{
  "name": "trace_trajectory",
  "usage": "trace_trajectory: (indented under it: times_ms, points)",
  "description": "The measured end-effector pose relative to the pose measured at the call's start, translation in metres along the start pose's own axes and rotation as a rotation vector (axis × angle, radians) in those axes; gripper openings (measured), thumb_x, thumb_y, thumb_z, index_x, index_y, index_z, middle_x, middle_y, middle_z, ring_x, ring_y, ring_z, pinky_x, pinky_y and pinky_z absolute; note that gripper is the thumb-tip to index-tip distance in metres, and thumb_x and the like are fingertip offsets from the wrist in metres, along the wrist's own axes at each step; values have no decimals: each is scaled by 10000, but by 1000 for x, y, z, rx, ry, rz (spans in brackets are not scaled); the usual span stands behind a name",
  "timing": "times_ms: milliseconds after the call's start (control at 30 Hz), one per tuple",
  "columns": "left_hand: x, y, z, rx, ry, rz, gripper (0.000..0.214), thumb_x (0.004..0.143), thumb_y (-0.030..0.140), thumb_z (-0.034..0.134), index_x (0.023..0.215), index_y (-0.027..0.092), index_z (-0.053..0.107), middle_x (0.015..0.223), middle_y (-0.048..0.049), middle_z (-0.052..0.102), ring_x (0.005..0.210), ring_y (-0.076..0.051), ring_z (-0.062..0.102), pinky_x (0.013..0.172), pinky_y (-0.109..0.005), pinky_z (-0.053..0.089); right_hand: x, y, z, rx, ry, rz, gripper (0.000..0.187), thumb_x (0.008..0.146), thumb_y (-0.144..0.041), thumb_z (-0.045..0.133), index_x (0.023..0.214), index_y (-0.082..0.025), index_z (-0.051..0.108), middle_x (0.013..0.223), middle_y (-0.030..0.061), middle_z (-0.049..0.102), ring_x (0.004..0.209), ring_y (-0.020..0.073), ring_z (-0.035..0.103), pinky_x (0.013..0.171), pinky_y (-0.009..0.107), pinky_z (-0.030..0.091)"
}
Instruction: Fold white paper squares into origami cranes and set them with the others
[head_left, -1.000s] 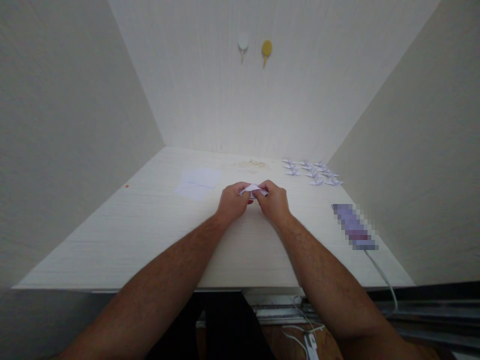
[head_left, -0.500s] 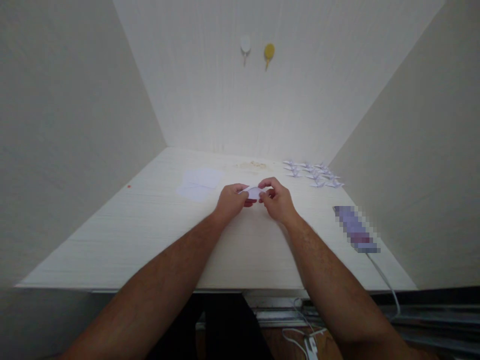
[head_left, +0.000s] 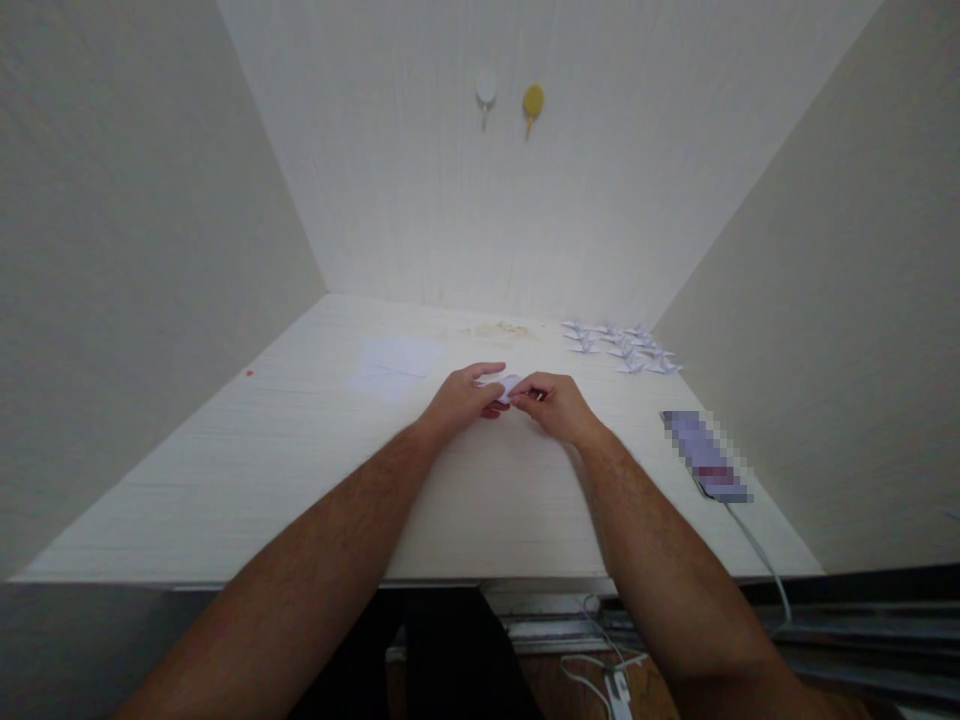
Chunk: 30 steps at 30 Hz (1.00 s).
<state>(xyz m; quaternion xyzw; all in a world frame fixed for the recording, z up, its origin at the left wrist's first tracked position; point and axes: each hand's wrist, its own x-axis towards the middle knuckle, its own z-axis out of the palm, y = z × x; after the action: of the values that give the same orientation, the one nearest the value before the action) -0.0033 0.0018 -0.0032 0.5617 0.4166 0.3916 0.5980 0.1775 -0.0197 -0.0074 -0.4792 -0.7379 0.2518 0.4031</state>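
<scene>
A small folded piece of white paper [head_left: 508,386] is held above the middle of the table. My left hand [head_left: 466,400] pinches its left side, thumb on top and fingers beneath, with the index finger stretched out past it. My right hand [head_left: 551,402] is closed on the paper's right edge, thumb and index finger pressed together. Much of the paper is hidden behind the fingers, so its exact fold shape cannot be made out. Flat white paper sheets [head_left: 397,362] lie to the left of my left hand.
Several folded white paper cranes [head_left: 626,350] stand in rows at the back right of the table [head_left: 480,510]. A phone [head_left: 705,455], blurred out, lies at the right with a white cable [head_left: 761,550] running off the edge. Walls rise at the back and both sides.
My right hand has shifted from holding the paper's edge with spread fingers to a tight pinch. The paper now shows less between the hands. My left index finger has straightened.
</scene>
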Motion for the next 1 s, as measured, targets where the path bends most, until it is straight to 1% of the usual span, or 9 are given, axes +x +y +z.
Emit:
trace_trajectory:
  times_ms: [67, 133, 233, 367, 467, 600, 767, 933, 1000]
  points:
    - [0, 0, -3, -27, -38, 114, 614, 633, 182, 719, 1232, 176, 584, 878, -57, 732, 753, -164, 690, 704, -295, 560, 1, 1, -1, 29, 32, 60, 151, 775, -319, 650, 783, -184, 717, 655, -4, 653, 580, 109, 537, 551, 227, 408]
    - [1, -1, -5, -36, -47, 191, 529, 585, 158, 744, 1102, 160, 633, 882, -48, 731, 761, -151, 676, 713, -276, 542, 2, 2, -2, 87, 53, 114, 181, 760, -344, 655, 779, -172, 708, 595, -15, 618, 530, 102, 514, 504, 218, 388]
    - [2, -5, -7, 11, -33, 212, 301, 592, 202, 756, 870, 136, 662, 772, -41, 718, 695, -143, 660, 683, -271, 522, 2, 1, -2, 160, 58, 149, 205, 746, -358, 664, 778, -158, 696, 564, -18, 597, 497, 97, 508, 468, 211, 382]
    - [2, -7, -6, 162, 59, 217, 196, 650, 294, 736, 752, 138, 675, 659, -34, 689, 607, -137, 632, 620, -259, 498, 3, -1, -2, 197, 32, 184, 217, 720, -370, 695, 760, -157, 684, 571, -8, 615, 487, 95, 519, 447, 206, 390]
    - [1, -6, -5, 242, 133, 227, 176, 662, 308, 721, 710, 146, 674, 620, -26, 676, 570, -133, 615, 579, -243, 477, 3, -2, -3, 239, 27, 216, 240, 692, -384, 719, 744, -155, 670, 579, 7, 645, 477, 94, 530, 448, 207, 410]
    - [1, -5, -5, 252, 165, 233, 160, 654, 303, 714, 691, 153, 673, 624, -26, 683, 573, -138, 621, 570, -240, 474, 4, -3, -3, 290, 39, 237, 246, 669, -373, 735, 731, -150, 652, 592, 30, 675, 481, 103, 561, 456, 212, 438]
    - [2, -7, -5, 265, 210, 235, 129, 653, 279, 704, 690, 158, 677, 625, -23, 691, 581, -144, 632, 571, -239, 478, 4, -1, -2, 300, 76, 248, 205, 664, -333, 732, 719, -155, 646, 593, 27, 675, 494, 109, 578, 468, 217, 453]
    - [2, -6, -4, 239, 209, 213, 128, 658, 275, 700, 703, 158, 671, 626, -26, 694, 598, -156, 652, 568, -243, 488, 3, -4, -1, 299, 0, 226, 227, 711, -349, 694, 832, -158, 671, 528, -19, 613, 466, 101, 554, 447, 202, 422]
    - [1, -6, -2, 237, 202, 215, 128, 653, 272, 702, 702, 158, 668, 625, -26, 694, 599, -159, 654, 567, -246, 490, 2, -5, 0, 269, -16, 232, 223, 729, -360, 679, 824, -159, 670, 514, -27, 596, 442, 91, 527, 423, 190, 386]
